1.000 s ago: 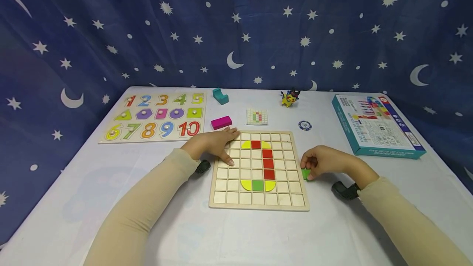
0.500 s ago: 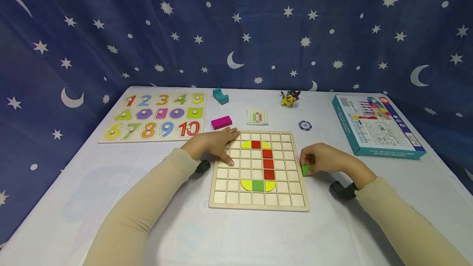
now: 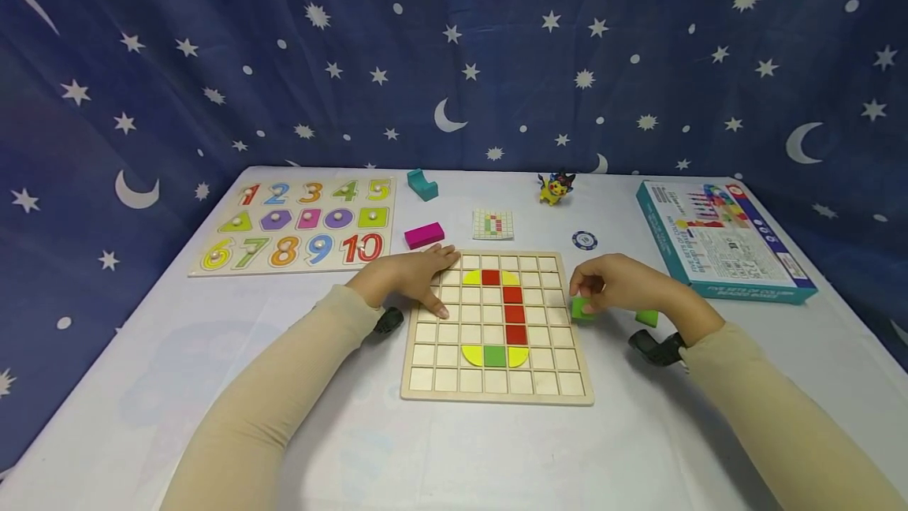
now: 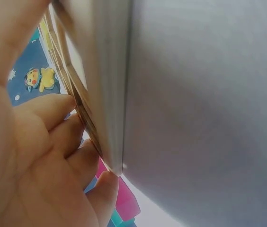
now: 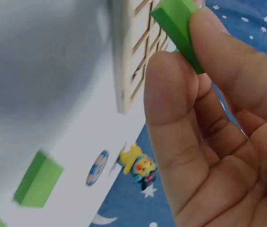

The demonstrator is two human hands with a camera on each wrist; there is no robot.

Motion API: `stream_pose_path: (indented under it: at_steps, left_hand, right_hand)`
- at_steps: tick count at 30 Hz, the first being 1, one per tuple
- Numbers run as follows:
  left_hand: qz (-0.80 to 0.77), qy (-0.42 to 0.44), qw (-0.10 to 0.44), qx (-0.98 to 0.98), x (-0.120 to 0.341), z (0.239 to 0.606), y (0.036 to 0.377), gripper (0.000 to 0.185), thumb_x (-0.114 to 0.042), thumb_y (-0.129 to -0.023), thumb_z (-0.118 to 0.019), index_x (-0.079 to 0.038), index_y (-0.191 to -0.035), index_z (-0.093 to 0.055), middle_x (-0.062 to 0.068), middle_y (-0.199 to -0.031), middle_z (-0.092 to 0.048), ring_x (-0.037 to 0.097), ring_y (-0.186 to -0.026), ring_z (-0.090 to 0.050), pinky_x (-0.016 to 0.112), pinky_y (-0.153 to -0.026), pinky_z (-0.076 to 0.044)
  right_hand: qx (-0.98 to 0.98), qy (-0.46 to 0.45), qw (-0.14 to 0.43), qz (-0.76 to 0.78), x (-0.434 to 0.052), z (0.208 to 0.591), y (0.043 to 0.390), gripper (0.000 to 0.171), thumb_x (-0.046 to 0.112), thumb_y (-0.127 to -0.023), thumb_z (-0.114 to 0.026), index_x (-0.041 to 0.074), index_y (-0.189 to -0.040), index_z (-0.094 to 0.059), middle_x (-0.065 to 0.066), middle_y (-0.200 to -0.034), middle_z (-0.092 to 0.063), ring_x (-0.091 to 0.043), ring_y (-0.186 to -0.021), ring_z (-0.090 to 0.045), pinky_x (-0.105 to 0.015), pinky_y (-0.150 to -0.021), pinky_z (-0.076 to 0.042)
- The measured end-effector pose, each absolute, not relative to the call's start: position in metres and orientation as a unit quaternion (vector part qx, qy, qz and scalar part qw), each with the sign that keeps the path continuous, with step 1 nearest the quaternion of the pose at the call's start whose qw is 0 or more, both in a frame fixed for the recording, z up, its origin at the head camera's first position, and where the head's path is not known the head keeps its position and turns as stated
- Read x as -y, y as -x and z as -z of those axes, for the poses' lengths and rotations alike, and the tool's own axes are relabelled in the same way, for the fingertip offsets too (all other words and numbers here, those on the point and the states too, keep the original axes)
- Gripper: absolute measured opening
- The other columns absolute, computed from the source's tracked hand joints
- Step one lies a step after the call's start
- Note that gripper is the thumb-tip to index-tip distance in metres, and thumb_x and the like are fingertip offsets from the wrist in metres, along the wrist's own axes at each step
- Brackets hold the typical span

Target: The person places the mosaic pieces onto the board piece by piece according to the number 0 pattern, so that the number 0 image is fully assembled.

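Note:
In the head view a wooden grid board lies on the table, with red, yellow and green tiles set in some cells. My left hand rests on the board's left edge with fingers spread. The left wrist view shows its fingertips along that edge. My right hand pinches a green tile between thumb and fingers, raised by the board's right edge. Another green tile lies on the table below the right wrist. Part of a further green piece shows at the right wrist view's lower left corner.
Behind the board are a small grid pattern card, a magenta block, a teal block, a poker chip and a yellow toy figure. A number puzzle lies left, a teal-sided box right.
My right hand has lifted the green tile and shifted it slightly away from me. A green tile on the table has come into sight below the wrist. My left hand has stayed put.

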State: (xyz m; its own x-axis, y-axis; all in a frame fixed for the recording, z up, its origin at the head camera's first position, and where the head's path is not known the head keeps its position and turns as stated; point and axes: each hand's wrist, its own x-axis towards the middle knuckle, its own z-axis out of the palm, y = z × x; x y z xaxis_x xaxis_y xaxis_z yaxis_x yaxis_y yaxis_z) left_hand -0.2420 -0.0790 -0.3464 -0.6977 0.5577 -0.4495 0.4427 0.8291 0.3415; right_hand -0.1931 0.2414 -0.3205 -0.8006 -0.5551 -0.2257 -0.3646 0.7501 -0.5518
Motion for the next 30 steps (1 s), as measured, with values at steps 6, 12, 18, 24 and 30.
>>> stream_pose_path:
  at_steps: [6, 12, 18, 24, 30]
  left_hand:
    - [-0.103, -0.274, 0.275, -0.916, 0.079, 0.347, 0.242, 0.105, -0.044, -0.071, -0.075, -0.014, -0.149, -0.011, 0.003, -0.156, -0.004, 0.022, -0.143, 0.004, 0.044, -0.115, -0.009]
    - [-0.103, -0.274, 0.276, -0.916, 0.079, 0.347, 0.242, 0.105, -0.044, -0.071, -0.075, -0.015, -0.149, -0.011, 0.003, -0.156, -0.004, 0.021, -0.143, 0.004, 0.044, -0.115, -0.008]
    - [-0.104, -0.275, 0.275, -0.915, 0.079, 0.347, 0.242, 0.105, -0.044, -0.071, -0.075, -0.014, -0.149, -0.011, 0.003, -0.156, -0.003, 0.022, -0.143, 0.004, 0.044, -0.115, -0.008]
    - [-0.103, -0.272, 0.277, -0.916, 0.079, 0.346, 0.241, 0.105, -0.045, -0.071, -0.074, -0.015, -0.149, -0.011, 0.003, -0.156, -0.004, 0.022, -0.143, 0.004, 0.044, -0.115, -0.009]
    - [-0.098, -0.272, 0.277, -0.916, 0.078, 0.344, 0.240, 0.105, -0.046, -0.071, -0.074, -0.013, -0.149, -0.012, 0.004, -0.156, -0.004, 0.023, -0.143, 0.003, 0.044, -0.115, -0.009]
  right_hand:
    - [-0.906, 0.268, 0.203, 0.258, -0.223, 0.317, 0.197, 0.016, 0.001, -0.076, -0.070, 0.007, -0.090, -0.065, 0.001, -0.075, -0.052, -0.015, -0.074, -0.048, -0.028, -0.064, -0.042]
    - [-0.898, 0.279, 0.210, 0.268, -0.200, 0.319, 0.202, 0.015, 0.000, -0.076, -0.070, 0.010, -0.086, -0.065, 0.000, -0.074, -0.052, -0.014, -0.073, -0.047, -0.026, -0.062, -0.040]
    - [-0.885, 0.293, 0.227, 0.282, -0.174, 0.320, 0.206, 0.015, -0.001, -0.075, -0.070, 0.009, -0.085, -0.063, -0.001, -0.073, -0.051, -0.015, -0.071, -0.047, -0.026, -0.061, -0.040]
    - [-0.876, 0.318, 0.234, 0.276, -0.150, 0.321, 0.208, 0.013, 0.002, -0.076, -0.071, 0.010, -0.083, -0.063, 0.000, -0.071, -0.052, -0.013, -0.066, -0.048, -0.025, -0.061, -0.042]
    - [-0.872, 0.333, 0.242, 0.265, -0.132, 0.322, 0.216, 0.014, 0.001, -0.076, -0.070, 0.009, -0.085, -0.063, 0.000, -0.070, -0.052, -0.011, -0.064, -0.048, -0.022, -0.058, -0.041]
